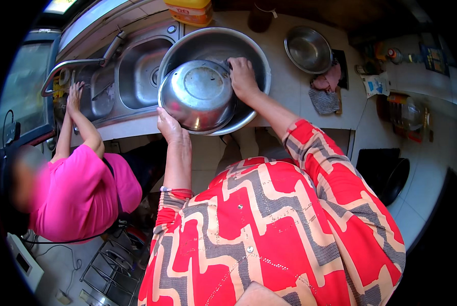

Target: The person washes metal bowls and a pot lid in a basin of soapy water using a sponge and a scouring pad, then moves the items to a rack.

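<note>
A metal basin [197, 91], its stained underside facing up, is tilted over a larger metal basin [264, 69] on the counter beside the sink. My left hand [171, 124] holds the smaller basin by its rim at the lower left; the fingers under it are partly hidden. On the basin's upper right side rests my right hand [244, 78], its fingers bent around a small dark scrubbing pad [228, 64], of which only a bit shows.
Left of the basins is a steel double sink [138, 72] with a faucet [75, 63]. A person in pink [83, 187] has their hands over its far bowl. A yellow jug [190, 11] stands behind; a metal bowl [308, 49] and cloths [324, 101] lie to the right.
</note>
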The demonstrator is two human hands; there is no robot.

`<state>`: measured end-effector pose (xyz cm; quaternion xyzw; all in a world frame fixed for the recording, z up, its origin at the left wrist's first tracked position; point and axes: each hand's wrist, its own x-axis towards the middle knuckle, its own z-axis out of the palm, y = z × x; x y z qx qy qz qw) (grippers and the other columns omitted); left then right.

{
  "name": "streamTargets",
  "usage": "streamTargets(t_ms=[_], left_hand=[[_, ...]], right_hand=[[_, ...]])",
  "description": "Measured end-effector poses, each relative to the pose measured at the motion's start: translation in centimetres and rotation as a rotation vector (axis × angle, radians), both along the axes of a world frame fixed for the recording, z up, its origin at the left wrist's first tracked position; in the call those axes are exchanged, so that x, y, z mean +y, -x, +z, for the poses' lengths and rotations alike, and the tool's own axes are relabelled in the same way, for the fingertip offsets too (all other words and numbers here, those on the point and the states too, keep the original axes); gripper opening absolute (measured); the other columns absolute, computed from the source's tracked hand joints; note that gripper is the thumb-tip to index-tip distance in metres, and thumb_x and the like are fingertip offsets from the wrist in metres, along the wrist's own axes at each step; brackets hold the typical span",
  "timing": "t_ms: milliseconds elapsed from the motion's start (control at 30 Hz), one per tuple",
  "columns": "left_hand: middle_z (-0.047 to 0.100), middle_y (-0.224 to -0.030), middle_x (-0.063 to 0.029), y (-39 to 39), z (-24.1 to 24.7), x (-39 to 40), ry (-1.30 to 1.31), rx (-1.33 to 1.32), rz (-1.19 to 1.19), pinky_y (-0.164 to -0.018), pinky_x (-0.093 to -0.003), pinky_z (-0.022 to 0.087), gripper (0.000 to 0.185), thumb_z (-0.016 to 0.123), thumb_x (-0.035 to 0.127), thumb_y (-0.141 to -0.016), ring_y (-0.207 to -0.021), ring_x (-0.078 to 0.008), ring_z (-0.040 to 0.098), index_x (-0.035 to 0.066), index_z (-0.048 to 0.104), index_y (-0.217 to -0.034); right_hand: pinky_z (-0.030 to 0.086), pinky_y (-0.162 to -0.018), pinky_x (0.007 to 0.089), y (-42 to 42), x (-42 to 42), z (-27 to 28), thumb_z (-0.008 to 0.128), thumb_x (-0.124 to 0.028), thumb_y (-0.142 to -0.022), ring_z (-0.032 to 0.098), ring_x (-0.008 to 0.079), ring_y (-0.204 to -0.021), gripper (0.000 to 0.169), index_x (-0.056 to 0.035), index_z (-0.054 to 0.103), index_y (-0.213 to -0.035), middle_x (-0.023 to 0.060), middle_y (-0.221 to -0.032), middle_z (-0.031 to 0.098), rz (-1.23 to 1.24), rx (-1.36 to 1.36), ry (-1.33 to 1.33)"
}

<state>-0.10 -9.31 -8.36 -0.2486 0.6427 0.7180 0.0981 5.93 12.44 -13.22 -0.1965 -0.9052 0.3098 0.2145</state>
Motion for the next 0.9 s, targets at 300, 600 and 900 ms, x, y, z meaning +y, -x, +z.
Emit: streamTargets(t_ms=[300, 600, 900], left_hand=[[0.059, -0.12, -0.015, 0.8, -1.4, -1.0, 0.055, -0.023, -0.043, -0.091, -0.04, 0.051, 0.052, 0.038, 0.041, -0.104, -0.108, -0.0282, 0.06, -0.004, 0.055, -0.124], [0.062, -0.117, -0.0152, 0.8, -0.1, -0.2, 0.06, -0.041, -0.017, -0.091, -0.037, 0.05, 0.052, 0.036, 0.038, -0.105, -0.104, -0.0251, 0.061, -0.007, 0.056, -0.122], [0.062, -0.115, -0.015, 0.8, 0.0, 0.0, 0.028, -0.041, -0.065, -0.091, -0.0368, 0.05, 0.051, 0.035, 0.038, -0.106, -0.102, -0.0248, 0.061, -0.006, 0.057, -0.121]], right_hand=[[0.042, -0.089, 0.0442, -0.1, -4.9, 5.3, 0.058, -0.004, -0.08, 0.053, 0.0341, -0.099, 0.024, -0.0089, 0.059, -0.103, 0.014, -0.104, 0.056, 0.395, 0.253, 0.012], [0.042, -0.094, 0.0444, -4.5, -4.1, 4.9, 0.061, -0.005, -0.083, 0.051, 0.0361, -0.106, 0.029, -0.004, 0.06, -0.111, 0.0178, -0.111, 0.056, 0.312, 0.138, 0.068], [0.043, -0.095, 0.043, 0.2, -0.5, 4.2, 0.061, -0.004, -0.081, 0.053, 0.0355, -0.105, 0.025, -0.0011, 0.064, -0.106, 0.0168, -0.112, 0.061, 0.284, 0.053, 0.014]])
